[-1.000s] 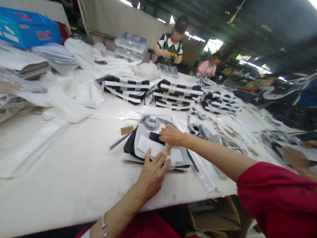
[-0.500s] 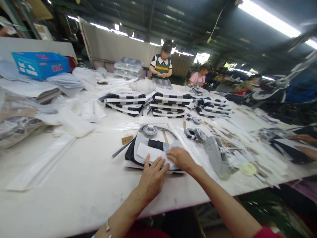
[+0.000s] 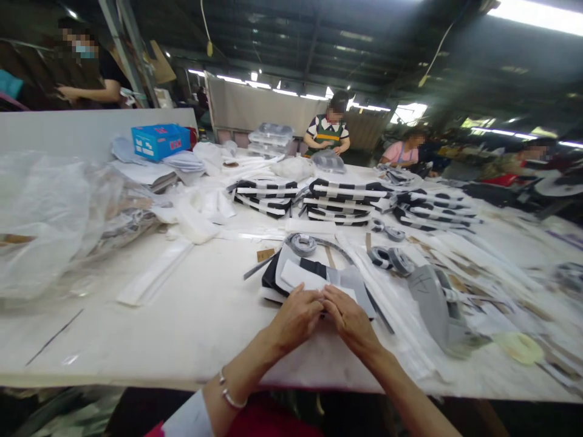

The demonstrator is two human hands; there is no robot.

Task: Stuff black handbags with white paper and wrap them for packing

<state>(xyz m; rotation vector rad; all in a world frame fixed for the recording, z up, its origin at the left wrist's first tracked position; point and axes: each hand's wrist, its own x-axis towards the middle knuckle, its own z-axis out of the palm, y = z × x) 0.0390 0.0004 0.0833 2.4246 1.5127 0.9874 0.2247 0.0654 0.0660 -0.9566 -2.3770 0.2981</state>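
Touching the near edge of a black, white and grey fabric bundle [image 3: 310, 278] on the white counter [image 3: 204, 340] with left hand [image 3: 296, 312] and right hand [image 3: 348, 315], both curled, close together; impossible to tell whether pinching or pressing. Topped at the far edge by a coiled grey strap [image 3: 302, 244]. Backed by three stacks of black-and-white pieces [image 3: 345, 201] and, farther left, a blue carton [image 3: 161, 141].
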